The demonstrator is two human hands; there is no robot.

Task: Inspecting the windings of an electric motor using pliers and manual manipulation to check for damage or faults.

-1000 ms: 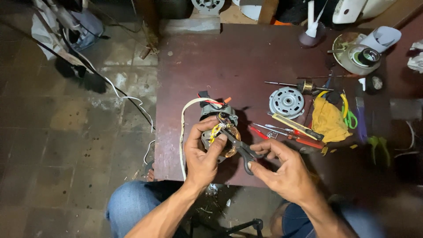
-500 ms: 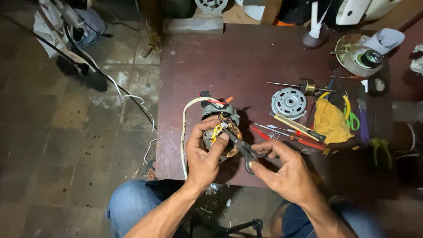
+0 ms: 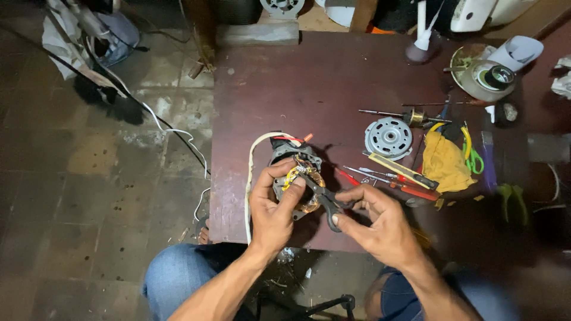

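Observation:
My left hand [image 3: 272,214] grips a small electric motor stator [image 3: 295,168] with copper windings, held at the near edge of a dark red table [image 3: 297,89]. A white cable [image 3: 250,178] and coloured wires come off the stator. My right hand [image 3: 375,223] holds black scissors [image 3: 324,196], their blades pointing into the yellow wire on the windings. Both hands sit over the table's front edge, above my knees in blue jeans.
On the table to the right lie a round grey motor cover [image 3: 388,138], a rotor shaft [image 3: 410,116], red-handled screwdrivers [image 3: 395,181], a yellow cloth [image 3: 445,161] and green scissors [image 3: 473,156]. A round tray [image 3: 476,74] stands at the far right. Cables cross the tiled floor [image 3: 89,196] on the left.
The scissors' blades have shifted slightly on the stator's wires. The hands stay in nearly the same place.

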